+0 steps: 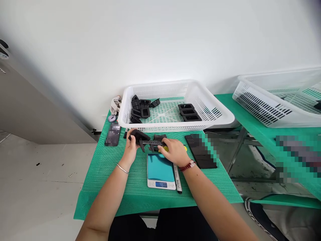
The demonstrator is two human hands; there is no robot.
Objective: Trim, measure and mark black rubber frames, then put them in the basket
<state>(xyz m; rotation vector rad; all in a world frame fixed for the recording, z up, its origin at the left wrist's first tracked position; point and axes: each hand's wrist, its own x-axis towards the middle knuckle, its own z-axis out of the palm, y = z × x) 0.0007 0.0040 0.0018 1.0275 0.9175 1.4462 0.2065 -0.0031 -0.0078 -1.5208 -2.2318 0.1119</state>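
My left hand (pixel 129 147) is closed on a black plastic part (pixel 138 134), held above the table's far half. My right hand (pixel 174 151) grips a dark caliper (pixel 150 143), its jaws pointing left and down beside the part. Whether the jaws touch the part I cannot tell. Just below both hands lies a digital scale (pixel 160 170) with a teal plate and a lit display. A white marker (pixel 178 179) rests along the scale's right side. Something yellow (pixel 185 148) shows partly behind my right hand.
A white plastic basket (pixel 173 125) stands behind my hands, with several black parts (pixel 144 108) heaped at left and three black frames (pixel 189 112) lined up at right. A phone (pixel 112 134), glove (pixel 115 105) and black flat pad (pixel 202 150) lie around. Another basket (pixel 276 97) sits at right.
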